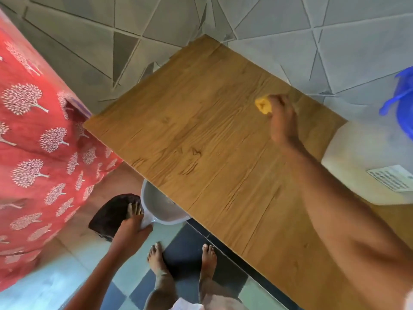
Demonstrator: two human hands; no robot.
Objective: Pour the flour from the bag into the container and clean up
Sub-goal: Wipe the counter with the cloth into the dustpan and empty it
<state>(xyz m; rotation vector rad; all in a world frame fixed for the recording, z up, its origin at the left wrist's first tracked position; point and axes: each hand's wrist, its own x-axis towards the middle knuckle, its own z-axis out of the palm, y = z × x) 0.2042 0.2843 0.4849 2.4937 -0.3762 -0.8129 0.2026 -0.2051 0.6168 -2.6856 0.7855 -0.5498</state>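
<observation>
My right hand is closed around a yellow sponge and presses it on the wooden table near its far right side. My left hand grips the handle of a grey dustpan, held just below the table's near edge, partly tucked under it. A whitish film lies in the pan. A large translucent white container with a printed label stands at the right end of the table; its blue lid shows at the right edge. The flour bag is out of sight.
A red cloth with white tree prints covers furniture on the left. A dark mat lies on the tiled floor beside the dustpan. My bare feet stand on checkered tiles below the table edge. A grey patterned wall rises behind.
</observation>
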